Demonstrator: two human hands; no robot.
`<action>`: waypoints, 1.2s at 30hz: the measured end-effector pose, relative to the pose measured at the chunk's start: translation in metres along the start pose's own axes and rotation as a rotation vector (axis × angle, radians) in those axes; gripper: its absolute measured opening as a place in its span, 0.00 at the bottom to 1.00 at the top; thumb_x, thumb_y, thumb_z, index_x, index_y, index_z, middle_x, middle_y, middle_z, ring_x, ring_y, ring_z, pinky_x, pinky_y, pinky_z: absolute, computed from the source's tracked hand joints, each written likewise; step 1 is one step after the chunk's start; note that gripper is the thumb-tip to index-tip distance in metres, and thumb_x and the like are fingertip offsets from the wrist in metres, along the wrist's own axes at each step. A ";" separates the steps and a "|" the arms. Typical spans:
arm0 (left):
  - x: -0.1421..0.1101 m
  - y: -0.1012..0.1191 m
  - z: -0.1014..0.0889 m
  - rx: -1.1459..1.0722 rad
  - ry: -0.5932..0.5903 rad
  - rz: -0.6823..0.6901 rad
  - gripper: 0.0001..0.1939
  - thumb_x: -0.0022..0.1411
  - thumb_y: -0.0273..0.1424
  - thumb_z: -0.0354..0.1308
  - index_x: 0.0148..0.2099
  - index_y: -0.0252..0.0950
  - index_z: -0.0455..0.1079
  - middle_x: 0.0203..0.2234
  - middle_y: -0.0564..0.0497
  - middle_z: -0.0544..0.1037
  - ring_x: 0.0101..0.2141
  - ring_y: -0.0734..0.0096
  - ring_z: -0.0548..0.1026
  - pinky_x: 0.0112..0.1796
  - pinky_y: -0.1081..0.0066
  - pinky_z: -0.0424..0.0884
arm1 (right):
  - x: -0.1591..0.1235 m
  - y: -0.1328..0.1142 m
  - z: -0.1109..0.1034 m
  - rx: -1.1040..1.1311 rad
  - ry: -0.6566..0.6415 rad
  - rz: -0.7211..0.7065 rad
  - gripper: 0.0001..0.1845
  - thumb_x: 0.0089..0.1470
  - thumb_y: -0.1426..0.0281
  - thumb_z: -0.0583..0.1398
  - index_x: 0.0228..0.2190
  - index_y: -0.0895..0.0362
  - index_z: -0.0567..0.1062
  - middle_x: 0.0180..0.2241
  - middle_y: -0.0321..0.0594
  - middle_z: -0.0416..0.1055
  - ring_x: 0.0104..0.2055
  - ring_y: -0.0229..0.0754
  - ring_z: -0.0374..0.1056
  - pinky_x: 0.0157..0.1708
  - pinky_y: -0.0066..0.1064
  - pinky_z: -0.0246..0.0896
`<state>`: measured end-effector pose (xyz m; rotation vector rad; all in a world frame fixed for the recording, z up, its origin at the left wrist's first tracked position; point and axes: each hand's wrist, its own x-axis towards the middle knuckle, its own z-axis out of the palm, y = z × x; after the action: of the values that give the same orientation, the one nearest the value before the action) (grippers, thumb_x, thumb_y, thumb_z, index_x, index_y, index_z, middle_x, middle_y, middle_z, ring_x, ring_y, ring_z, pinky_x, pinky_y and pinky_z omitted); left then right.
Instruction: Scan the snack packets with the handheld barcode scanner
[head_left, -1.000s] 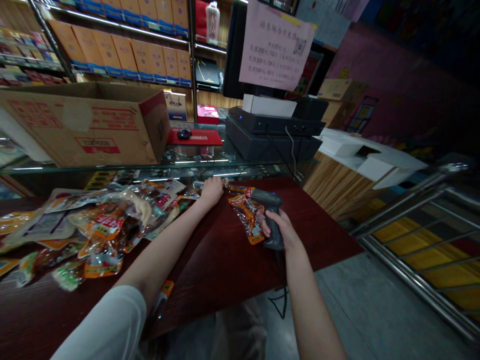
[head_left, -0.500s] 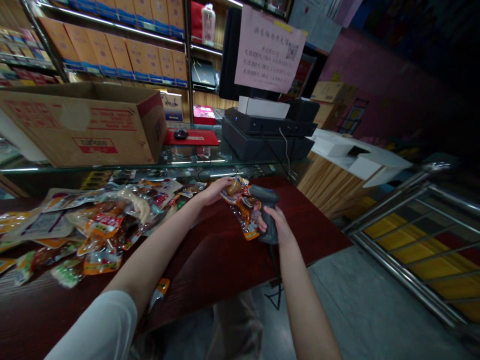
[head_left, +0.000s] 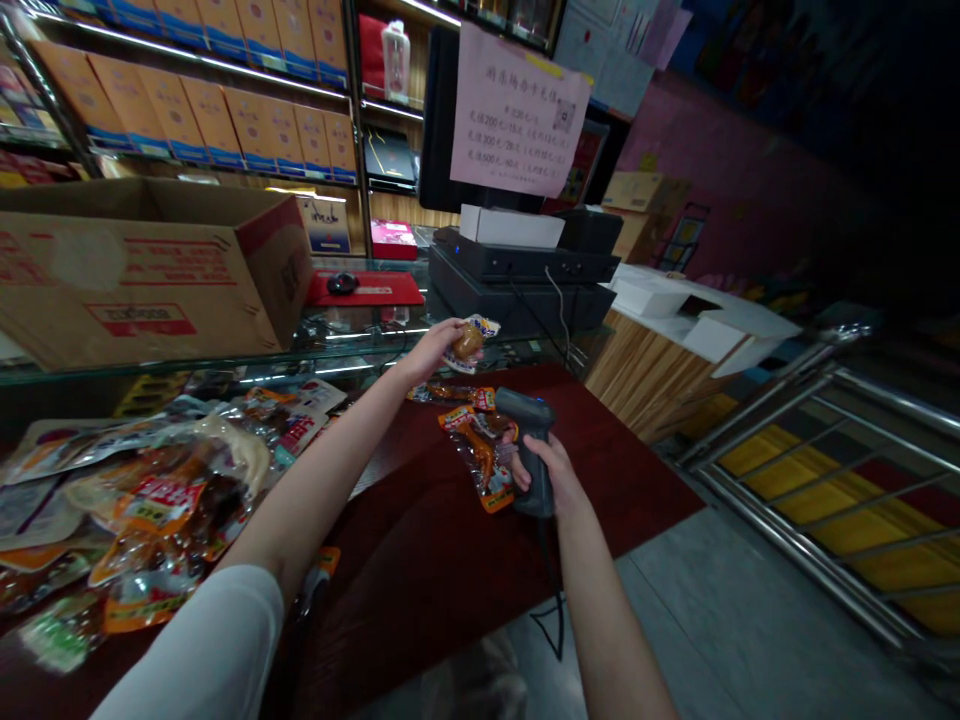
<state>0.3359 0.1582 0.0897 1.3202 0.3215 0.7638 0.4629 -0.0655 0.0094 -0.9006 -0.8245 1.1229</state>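
My left hand [head_left: 433, 350] holds a small clear snack packet [head_left: 469, 340] with a brown piece inside, lifted above the dark red counter [head_left: 420, 540]. My right hand [head_left: 546, 468] grips the handle of a grey barcode scanner [head_left: 526, 440], whose head points left toward the packet. Under the scanner lie two orange snack packets [head_left: 480, 450] flat on the counter. The scanner's cable [head_left: 551, 600] hangs down off the counter edge.
A heap of several snack packets [head_left: 150, 490] covers the counter's left side. A large cardboard box [head_left: 150, 265] sits on a glass shelf behind. A black register with a white box [head_left: 517, 265] and a paper sign [head_left: 517, 110] stands beyond. Metal railings [head_left: 825, 450] run at right.
My left hand reached to the far packets, picked one up and raised it off the counter. My right hand kept hold of the scanner, shifting slightly.
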 end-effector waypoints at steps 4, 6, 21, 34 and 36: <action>-0.019 0.017 0.005 0.039 -0.010 -0.108 0.12 0.58 0.30 0.56 0.45 0.34 0.64 0.34 0.48 0.78 0.33 0.63 0.81 0.36 0.60 0.78 | -0.002 -0.001 -0.001 0.020 -0.022 0.002 0.18 0.50 0.62 0.65 0.41 0.56 0.69 0.36 0.40 0.75 0.14 0.28 0.55 0.11 0.26 0.53; -0.040 0.022 0.006 0.040 -0.015 -0.166 0.12 0.59 0.30 0.58 0.46 0.34 0.66 0.37 0.47 0.78 0.35 0.64 0.80 0.36 0.62 0.77 | -0.003 -0.003 0.000 0.046 -0.031 0.003 0.18 0.50 0.62 0.65 0.40 0.56 0.69 0.36 0.40 0.75 0.14 0.28 0.54 0.12 0.26 0.53; -0.161 -0.030 -0.019 1.141 0.380 0.287 0.26 0.50 0.26 0.68 0.53 0.39 0.70 0.50 0.46 0.66 0.53 0.58 0.70 0.58 0.56 0.66 | -0.015 0.006 0.041 -0.089 -0.152 0.094 0.15 0.51 0.60 0.65 0.35 0.57 0.72 0.15 0.29 0.65 0.12 0.32 0.54 0.12 0.25 0.51; -0.172 -0.056 -0.046 0.792 0.424 0.311 0.25 0.55 0.33 0.64 0.52 0.37 0.60 0.51 0.45 0.71 0.52 0.61 0.72 0.56 0.58 0.66 | -0.022 0.033 0.050 0.074 -0.173 0.074 0.14 0.52 0.65 0.64 0.40 0.57 0.71 0.36 0.39 0.75 0.13 0.27 0.55 0.10 0.25 0.52; -0.169 -0.065 -0.049 0.719 0.357 0.322 0.26 0.56 0.31 0.62 0.55 0.36 0.58 0.54 0.42 0.68 0.53 0.61 0.71 0.57 0.58 0.65 | -0.023 0.034 0.049 0.065 -0.178 0.080 0.15 0.52 0.65 0.64 0.41 0.56 0.72 0.36 0.39 0.75 0.13 0.28 0.55 0.10 0.25 0.52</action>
<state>0.2043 0.0792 -0.0189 1.9369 0.7265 1.2279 0.4007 -0.0736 -0.0031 -0.7932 -0.8982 1.3063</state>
